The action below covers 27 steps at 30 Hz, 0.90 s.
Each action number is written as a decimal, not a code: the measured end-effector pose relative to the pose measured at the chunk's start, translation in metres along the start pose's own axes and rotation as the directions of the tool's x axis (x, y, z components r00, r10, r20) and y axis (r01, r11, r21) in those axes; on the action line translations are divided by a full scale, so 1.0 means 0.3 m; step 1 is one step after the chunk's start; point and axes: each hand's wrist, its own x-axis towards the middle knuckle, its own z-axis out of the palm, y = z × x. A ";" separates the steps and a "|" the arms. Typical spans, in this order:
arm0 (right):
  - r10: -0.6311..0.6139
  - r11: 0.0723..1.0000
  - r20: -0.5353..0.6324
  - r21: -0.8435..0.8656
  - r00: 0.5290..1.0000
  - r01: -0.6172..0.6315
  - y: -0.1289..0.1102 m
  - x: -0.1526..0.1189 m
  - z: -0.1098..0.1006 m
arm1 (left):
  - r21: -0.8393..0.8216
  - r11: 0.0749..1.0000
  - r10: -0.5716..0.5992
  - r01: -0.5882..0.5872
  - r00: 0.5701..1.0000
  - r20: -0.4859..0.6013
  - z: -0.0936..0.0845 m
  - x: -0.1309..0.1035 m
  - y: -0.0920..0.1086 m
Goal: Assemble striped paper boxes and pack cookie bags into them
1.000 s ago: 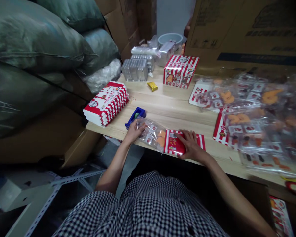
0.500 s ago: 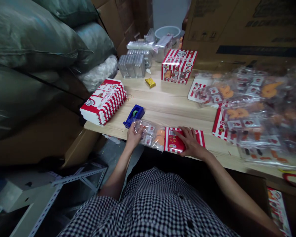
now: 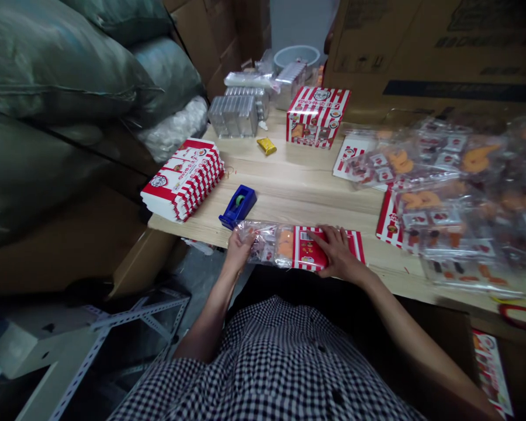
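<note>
My left hand (image 3: 240, 248) pinches the left end of a clear plastic bag (image 3: 268, 244) that holds orange toy food pieces and small white printed pieces. The bag's right end meets a flat red-and-white striped box (image 3: 304, 248) at the table's front edge; whether it goes inside the box I cannot tell. My right hand (image 3: 338, 252) lies over the box with fingers spread, pressing it down. Just beyond my left hand stands a blue tape dispenser (image 3: 238, 206) with a green roll.
A stack of flat striped boxes (image 3: 184, 178) lies at the left. Behind are an assembled striped box (image 3: 319, 117), clear plastic trays (image 3: 233, 117) and a yellow packet (image 3: 266, 146). Filled clear bags (image 3: 456, 204) pile up at the right, near red-handled scissors (image 3: 519, 316).
My left hand has shifted slightly right and down with the bag, whose right end is now closer against the box. My right hand stays in place on the box.
</note>
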 end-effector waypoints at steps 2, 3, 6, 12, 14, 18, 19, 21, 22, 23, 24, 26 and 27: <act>0.001 1.000 -0.005 0.002 1.000 -0.001 -0.005 -0.002 0.007 | -0.004 1.000 -0.002 0.002 1.000 -0.005 0.024 -0.010 -0.022; 0.000 1.000 -0.008 0.006 1.000 0.000 -0.007 -0.003 0.008 | -0.009 1.000 -0.006 0.006 1.000 -0.008 0.033 -0.013 -0.029; -0.001 1.000 -0.016 0.026 1.000 0.002 -0.011 -0.005 0.002 | -0.024 0.999 -0.029 0.029 1.000 0.003 0.025 -0.008 -0.025; -0.003 0.999 0.014 0.033 1.000 0.002 -0.010 -0.002 -0.019 | -0.020 0.954 -0.284 0.298 0.927 0.245 -0.091 0.010 0.008; -0.014 0.999 0.004 0.032 1.000 0.014 -0.005 -0.005 -0.018 | -0.054 0.939 -0.309 0.340 0.901 0.303 -0.113 0.001 -0.006; -0.048 0.999 -0.051 -0.014 0.998 0.048 0.010 -0.005 -0.005 | -0.147 0.922 -0.320 0.358 0.919 0.230 -0.120 -0.004 -0.046; -0.055 0.998 -0.060 -0.028 0.997 0.053 0.012 -0.003 -0.001 | -0.169 0.921 -0.315 0.352 0.926 0.207 -0.117 -0.002 -0.054; -0.067 0.997 -0.073 -0.048 0.995 0.064 0.012 0.005 0.007 | -0.199 0.920 -0.307 0.339 0.935 0.176 -0.101 -0.003 -0.069; -0.074 0.996 -0.078 -0.051 0.994 0.070 0.009 0.009 0.010 | -0.206 0.919 -0.305 0.337 0.937 0.171 -0.089 -0.006 -0.076; -0.080 0.996 -0.084 -0.054 0.993 0.076 0.003 0.012 0.013 | -0.212 0.917 -0.306 0.339 0.936 0.175 -0.073 -0.011 -0.083; -0.086 0.995 -0.087 -0.055 0.992 0.082 -0.003 0.015 0.015 | -0.216 0.914 -0.307 0.343 0.933 0.185 -0.056 -0.017 -0.089; -0.088 0.995 -0.087 -0.054 0.992 0.083 -0.018 0.017 0.013 | -0.216 0.909 -0.309 0.356 0.925 0.223 -0.022 -0.030 -0.098; -0.082 0.996 -0.079 -0.049 0.993 0.078 -0.026 0.018 0.010 | -0.212 0.908 -0.310 0.362 0.919 0.244 -0.009 -0.035 -0.100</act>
